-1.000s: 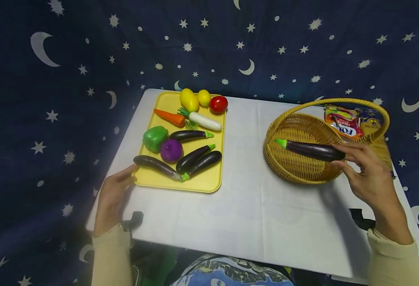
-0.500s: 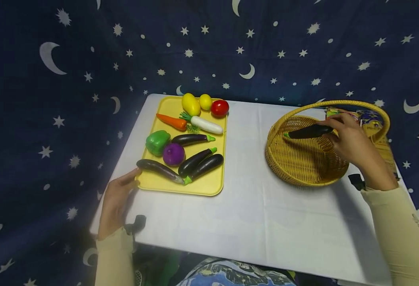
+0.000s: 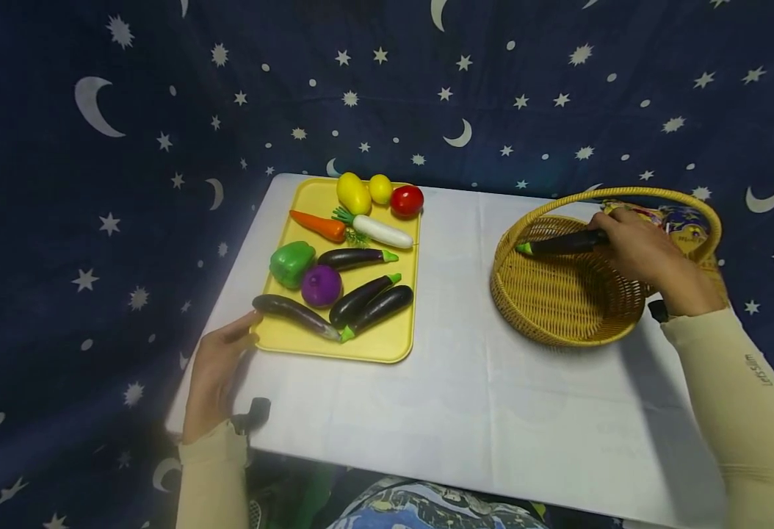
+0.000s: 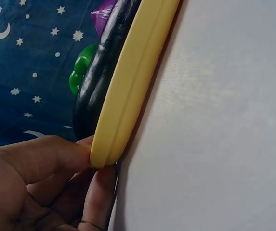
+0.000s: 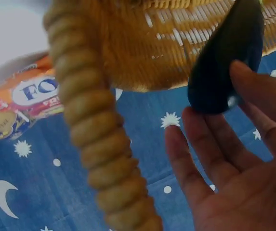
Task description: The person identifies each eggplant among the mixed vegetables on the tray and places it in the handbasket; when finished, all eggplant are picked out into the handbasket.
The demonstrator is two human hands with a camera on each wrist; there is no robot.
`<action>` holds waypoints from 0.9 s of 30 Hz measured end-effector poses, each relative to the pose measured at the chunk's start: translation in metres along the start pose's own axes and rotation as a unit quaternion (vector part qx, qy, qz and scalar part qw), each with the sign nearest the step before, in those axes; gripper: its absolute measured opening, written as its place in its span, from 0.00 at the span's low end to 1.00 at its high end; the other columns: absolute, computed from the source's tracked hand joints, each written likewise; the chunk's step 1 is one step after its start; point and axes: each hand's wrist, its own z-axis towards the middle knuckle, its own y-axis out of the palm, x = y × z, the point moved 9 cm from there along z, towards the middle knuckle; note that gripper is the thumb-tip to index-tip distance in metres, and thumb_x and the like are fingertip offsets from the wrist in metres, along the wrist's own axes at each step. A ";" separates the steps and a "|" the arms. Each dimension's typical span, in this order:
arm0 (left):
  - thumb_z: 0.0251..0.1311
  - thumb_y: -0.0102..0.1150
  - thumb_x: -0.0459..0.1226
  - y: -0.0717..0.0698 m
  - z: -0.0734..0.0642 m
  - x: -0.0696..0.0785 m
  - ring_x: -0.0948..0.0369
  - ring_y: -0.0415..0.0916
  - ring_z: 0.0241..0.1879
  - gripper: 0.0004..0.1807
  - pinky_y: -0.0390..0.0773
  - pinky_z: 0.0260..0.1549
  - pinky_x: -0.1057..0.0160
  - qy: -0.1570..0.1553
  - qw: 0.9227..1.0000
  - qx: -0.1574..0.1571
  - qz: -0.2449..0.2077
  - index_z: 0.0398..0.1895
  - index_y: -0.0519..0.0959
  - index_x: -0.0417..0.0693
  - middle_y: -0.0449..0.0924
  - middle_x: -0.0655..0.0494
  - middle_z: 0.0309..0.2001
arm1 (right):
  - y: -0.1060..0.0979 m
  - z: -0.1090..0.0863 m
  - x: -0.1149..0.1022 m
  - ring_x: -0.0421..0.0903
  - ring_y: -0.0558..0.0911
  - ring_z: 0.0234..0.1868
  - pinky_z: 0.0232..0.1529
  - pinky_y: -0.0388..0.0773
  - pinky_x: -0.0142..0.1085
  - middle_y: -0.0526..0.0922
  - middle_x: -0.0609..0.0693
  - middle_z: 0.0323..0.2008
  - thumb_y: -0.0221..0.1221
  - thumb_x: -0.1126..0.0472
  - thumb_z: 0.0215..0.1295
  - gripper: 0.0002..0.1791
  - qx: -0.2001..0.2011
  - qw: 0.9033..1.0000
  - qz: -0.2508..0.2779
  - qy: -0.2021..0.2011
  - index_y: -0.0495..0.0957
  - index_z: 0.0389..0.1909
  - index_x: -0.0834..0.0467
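Note:
My right hand point(image 3: 645, 250) holds a dark eggplant point(image 3: 568, 243) by its thick end, inside the wicker basket point(image 3: 502, 294) under the arched handle. The eggplant's green stem end points left, close to the basket's far-left wall. In the right wrist view, thumb and fingertips touch the blunt end of the eggplant point(image 5: 224, 67). At the yellow tray's point(image 3: 334, 354) near-left corner, my left hand point(image 3: 218, 360) pinches the rim between thumb and fingers, as the left wrist view shows on the tray wall point(image 4: 123, 91). A long eggplant point(image 3: 294, 314) lies just inside that corner.
The tray also bears several eggplants, a purple onion-like ball point(image 3: 322, 286), a green pepper point(image 3: 292, 264), a carrot point(image 3: 319, 225), a white radish point(image 3: 382, 231), yellow fruits and a red tomato point(image 3: 407, 200). Snack packets point(image 5: 36, 91) lie behind the basket, whose handle point(image 3: 658, 192) arches over it.
My right hand has moved left and away from me with the eggplant, down into the basket. The left hand stays at the tray's corner. The head view has shifted slightly.

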 end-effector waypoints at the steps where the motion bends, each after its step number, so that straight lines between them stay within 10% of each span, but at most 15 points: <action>1: 0.70 0.64 0.33 -0.001 0.000 0.000 0.52 0.59 0.84 0.28 0.55 0.86 0.47 0.001 1.000 0.000 0.003 0.73 0.77 0.52 0.72 0.54 0.78 | 0.003 0.001 0.002 0.69 0.79 0.51 0.41 0.79 0.66 0.75 0.71 0.53 0.66 0.72 0.68 0.23 -0.020 1.000 -0.013 0.005 0.73 0.61 0.61; 27: 0.70 0.63 0.32 0.002 0.001 0.001 0.51 0.59 0.84 0.30 0.57 0.86 0.47 0.018 0.999 -0.023 -0.017 0.74 0.75 0.49 0.70 0.51 0.79 | 0.061 0.024 -0.007 0.76 0.80 0.58 0.63 0.78 0.70 0.79 0.79 0.53 0.57 0.79 0.67 0.33 -0.170 0.984 -0.046 0.008 0.59 0.72 0.73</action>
